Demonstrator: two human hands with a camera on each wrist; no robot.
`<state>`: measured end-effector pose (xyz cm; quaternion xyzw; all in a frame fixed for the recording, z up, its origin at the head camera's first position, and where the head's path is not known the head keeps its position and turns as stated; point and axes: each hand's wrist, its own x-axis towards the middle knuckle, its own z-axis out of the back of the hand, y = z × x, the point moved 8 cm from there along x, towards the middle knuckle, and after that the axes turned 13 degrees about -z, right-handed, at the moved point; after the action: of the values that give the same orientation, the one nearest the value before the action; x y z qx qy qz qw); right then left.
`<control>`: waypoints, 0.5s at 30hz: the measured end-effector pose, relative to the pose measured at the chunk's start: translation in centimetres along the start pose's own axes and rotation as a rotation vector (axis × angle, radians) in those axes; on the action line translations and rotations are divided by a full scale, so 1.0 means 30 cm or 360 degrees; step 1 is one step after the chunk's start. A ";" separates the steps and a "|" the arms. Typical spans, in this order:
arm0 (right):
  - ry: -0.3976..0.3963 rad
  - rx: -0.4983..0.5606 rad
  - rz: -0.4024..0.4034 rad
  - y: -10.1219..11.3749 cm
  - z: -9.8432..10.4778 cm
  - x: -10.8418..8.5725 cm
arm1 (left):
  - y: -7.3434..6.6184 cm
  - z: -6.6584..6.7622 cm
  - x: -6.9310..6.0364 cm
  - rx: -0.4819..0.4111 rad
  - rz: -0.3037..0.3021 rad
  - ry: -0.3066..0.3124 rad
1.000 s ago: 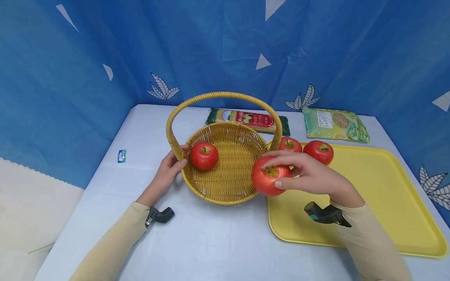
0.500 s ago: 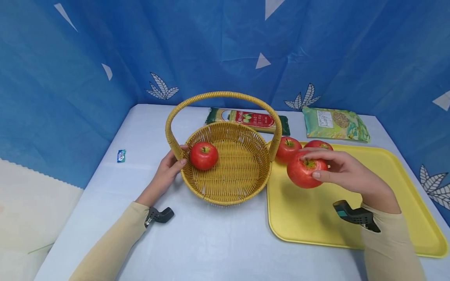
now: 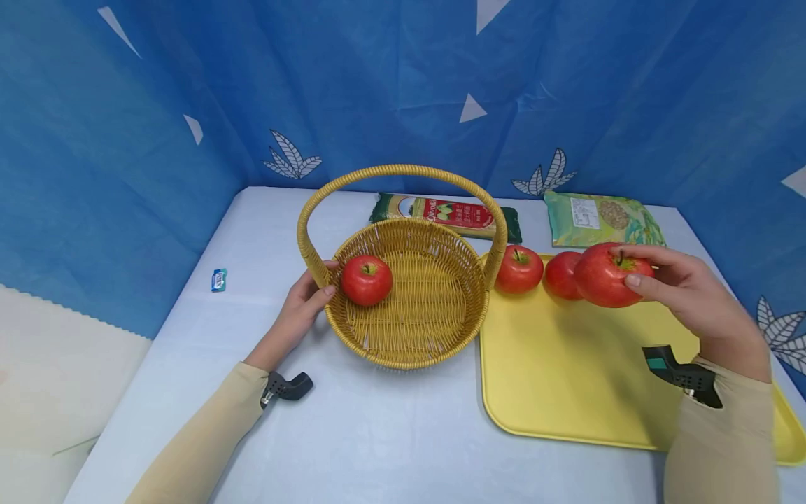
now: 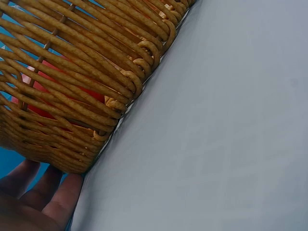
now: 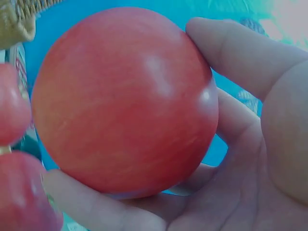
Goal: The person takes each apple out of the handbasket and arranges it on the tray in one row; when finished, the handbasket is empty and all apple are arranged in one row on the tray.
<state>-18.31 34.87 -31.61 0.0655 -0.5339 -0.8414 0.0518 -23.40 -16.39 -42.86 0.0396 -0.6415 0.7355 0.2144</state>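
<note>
My left hand (image 3: 301,311) grips the left rim of a wicker basket (image 3: 403,360), its thumb over the edge beside the handle's foot. In the left wrist view, fingers (image 4: 62,197) touch the basket's woven outside. One red apple (image 3: 366,280) lies inside the basket at the left. My right hand (image 3: 699,297) holds another apple (image 3: 607,276) above the yellow tray (image 3: 567,378); the right wrist view has thumb and fingers around that apple (image 5: 125,101). Two more apples, one near the basket (image 3: 519,269) and one partly hidden by the held apple (image 3: 562,275), sit at the tray's far left.
Behind the basket lies a pasta packet (image 3: 466,215), partly hidden by it. A green bag (image 3: 604,220) lies behind the tray. One small blue-green packet (image 3: 218,280) lies at the left on the white table (image 3: 352,434). A blue curtain (image 3: 403,91) hangs behind.
My right hand has carried its apple from the basket's right rim rightward and slightly back, over the tray. The left hand and the basket have stayed in place.
</note>
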 end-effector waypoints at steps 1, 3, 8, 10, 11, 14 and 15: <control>-0.0052 0.0004 -0.0022 -0.013 0.017 0.002 | -0.001 0.001 0.000 0.0004 0.0001 -0.0002; -0.0142 -0.0035 -0.0076 -0.040 0.045 0.006 | 0.000 0.001 0.000 0.0014 0.0002 0.0000; -0.0147 0.0308 -0.0169 -0.115 0.088 0.024 | 0.006 0.001 0.000 0.0014 0.0006 -0.0006; -0.0102 0.0550 -0.0174 -0.140 0.098 0.029 | 0.008 0.000 0.000 0.0015 0.0010 -0.0007; -0.0100 0.0592 -0.0174 -0.149 0.104 0.030 | 0.010 0.000 0.000 0.0018 0.0011 -0.0005; -0.0104 0.0695 -0.0176 -0.175 0.122 0.031 | 0.010 -0.001 0.001 0.0020 0.0013 -0.0001; -0.0115 0.0709 -0.0190 -0.185 0.129 0.031 | 0.009 -0.001 0.000 0.0017 0.0012 -0.0004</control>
<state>-19.95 40.52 -35.05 0.0767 -0.7031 -0.7062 -0.0329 -23.50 -16.38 -43.10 0.0394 -0.6380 0.7396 0.2106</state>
